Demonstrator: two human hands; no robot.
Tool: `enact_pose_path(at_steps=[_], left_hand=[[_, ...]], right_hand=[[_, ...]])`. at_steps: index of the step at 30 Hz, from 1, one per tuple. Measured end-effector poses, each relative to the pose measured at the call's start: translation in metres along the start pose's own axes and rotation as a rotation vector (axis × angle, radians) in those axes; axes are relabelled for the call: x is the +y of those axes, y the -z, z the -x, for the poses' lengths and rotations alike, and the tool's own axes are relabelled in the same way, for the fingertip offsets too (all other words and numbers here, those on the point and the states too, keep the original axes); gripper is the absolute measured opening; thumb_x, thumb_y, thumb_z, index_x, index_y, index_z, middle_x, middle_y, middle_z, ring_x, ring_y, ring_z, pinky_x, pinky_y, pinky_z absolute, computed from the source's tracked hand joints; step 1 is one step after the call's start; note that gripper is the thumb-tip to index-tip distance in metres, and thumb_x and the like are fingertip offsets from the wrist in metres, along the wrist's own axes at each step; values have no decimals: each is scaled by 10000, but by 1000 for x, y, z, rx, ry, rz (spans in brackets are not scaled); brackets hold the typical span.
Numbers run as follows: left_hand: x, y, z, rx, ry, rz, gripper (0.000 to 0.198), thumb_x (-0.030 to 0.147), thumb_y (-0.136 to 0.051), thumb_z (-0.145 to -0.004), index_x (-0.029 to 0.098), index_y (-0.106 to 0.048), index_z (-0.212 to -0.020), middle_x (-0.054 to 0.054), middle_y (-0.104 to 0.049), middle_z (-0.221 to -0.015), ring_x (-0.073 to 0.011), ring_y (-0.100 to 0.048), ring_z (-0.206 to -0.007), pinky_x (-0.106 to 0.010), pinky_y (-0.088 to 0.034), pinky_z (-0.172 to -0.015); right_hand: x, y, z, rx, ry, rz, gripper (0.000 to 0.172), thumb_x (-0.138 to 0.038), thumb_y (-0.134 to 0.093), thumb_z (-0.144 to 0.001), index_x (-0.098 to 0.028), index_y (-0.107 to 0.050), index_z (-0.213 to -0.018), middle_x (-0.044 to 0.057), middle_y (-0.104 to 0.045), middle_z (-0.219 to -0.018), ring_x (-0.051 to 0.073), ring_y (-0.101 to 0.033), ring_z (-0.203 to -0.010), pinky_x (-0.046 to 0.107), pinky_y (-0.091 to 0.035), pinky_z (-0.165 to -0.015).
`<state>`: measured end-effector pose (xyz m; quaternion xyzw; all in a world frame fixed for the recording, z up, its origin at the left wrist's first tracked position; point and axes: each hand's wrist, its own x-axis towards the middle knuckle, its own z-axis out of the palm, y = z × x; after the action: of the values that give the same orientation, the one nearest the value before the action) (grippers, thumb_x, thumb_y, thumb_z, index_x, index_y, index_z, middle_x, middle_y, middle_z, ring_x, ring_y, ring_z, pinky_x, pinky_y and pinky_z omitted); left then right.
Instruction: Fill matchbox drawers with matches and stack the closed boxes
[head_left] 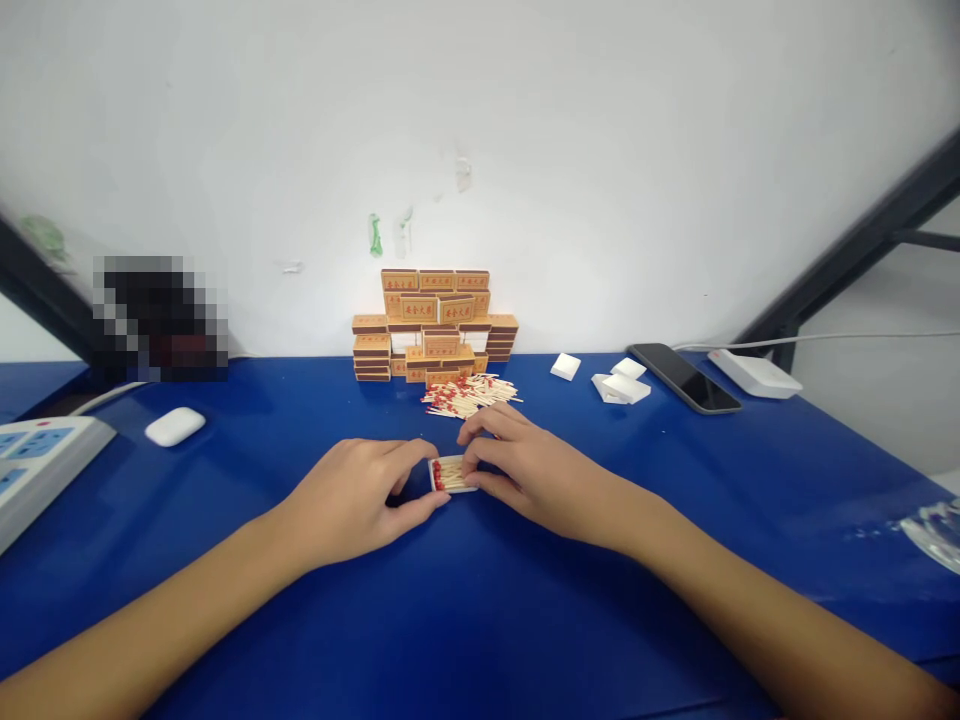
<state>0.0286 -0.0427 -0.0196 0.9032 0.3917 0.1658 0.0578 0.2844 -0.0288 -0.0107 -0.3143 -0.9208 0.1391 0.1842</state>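
Note:
Red-tipped matches [451,473] lie side by side in a small white matchbox tray [459,491] on the blue table, heads at the left end. My left hand [356,495] grips that end, index finger at the far corner and thumb at the near one. Over the right end, my right hand [529,460] is closed, thumb and fingertips together on the matches; its fingers hide that end of the tray. Just beyond the hands is a loose pile of matches [469,396], heads pointing various ways.
Behind the pile, yellow matchboxes [441,345] are stacked against the wall. Folded white papers [621,384], a phone [684,377] and a white device [754,374] lie at right. A white case [175,427] and a power strip [46,465] are at left.

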Motion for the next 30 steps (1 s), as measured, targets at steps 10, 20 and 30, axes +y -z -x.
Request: enact_pose_path(at_steps=[10, 20, 30], left_hand=[[1, 4, -4, -111, 48, 8, 259, 457, -646, -990, 251, -699, -1139, 44, -598, -700, -141, -550, -557, -264, -329, -549], [2, 1, -4, -118, 40, -9, 292, 477, -615, -1009, 237, -692, -1157, 34, -604, -706, -151, -561, -573, -270, -338, -567], [3, -1, -3, -102, 44, 0, 290, 484, -614, -1005, 245, -692, -1150, 54, -550, -656, -144, -528, -543, -269, -329, -562]], right_hand=[[13, 10, -2, 227, -304, 105, 98, -200, -613, -987, -200, -672, -909, 46, -690, -882, 199, -627, -843, 323, -455, -747], [29, -6, -8, 232, -429, 160, 69, -263, -687, -947, -195, -677, -938, 47, -659, -960, 167, -609, -787, 297, -410, -696], [41, -13, -13, 219, -618, 228, 207, -384, -697, -929, -194, -659, -855, 56, -646, -910, 185, -570, -738, 315, -356, -629]])
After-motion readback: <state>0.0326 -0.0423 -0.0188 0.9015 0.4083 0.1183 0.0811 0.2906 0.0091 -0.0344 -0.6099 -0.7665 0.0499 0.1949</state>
